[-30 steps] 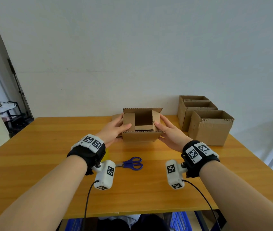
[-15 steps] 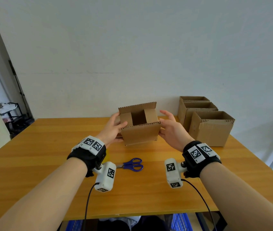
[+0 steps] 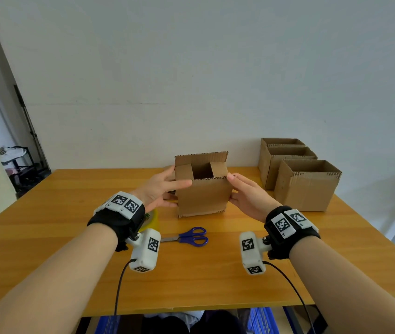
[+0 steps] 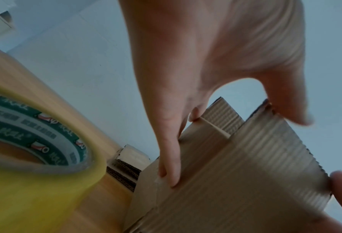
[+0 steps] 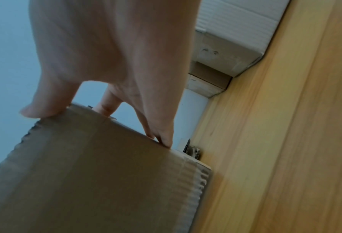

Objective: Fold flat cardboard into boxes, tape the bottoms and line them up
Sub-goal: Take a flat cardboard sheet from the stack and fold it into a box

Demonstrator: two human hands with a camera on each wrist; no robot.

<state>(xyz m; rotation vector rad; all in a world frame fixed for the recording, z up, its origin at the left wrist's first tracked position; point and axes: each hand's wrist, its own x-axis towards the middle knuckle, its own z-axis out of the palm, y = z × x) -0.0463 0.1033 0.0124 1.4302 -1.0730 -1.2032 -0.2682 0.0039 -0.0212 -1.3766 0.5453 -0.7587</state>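
The left hand is clasped on the left side of a cardboard box, thumb laid across the near face. The right hand is clasped on the right side, thumb at the top corner, so the box is gripped between the hands. It is held upright, top flaps partly folded in, low over the bench; contact cannot be told. Blue-handled scissors are seen nearer, and a tape roll under the left wrist. Three open boxes are ranged to the right, well apart.

Scissors, tape roll near box
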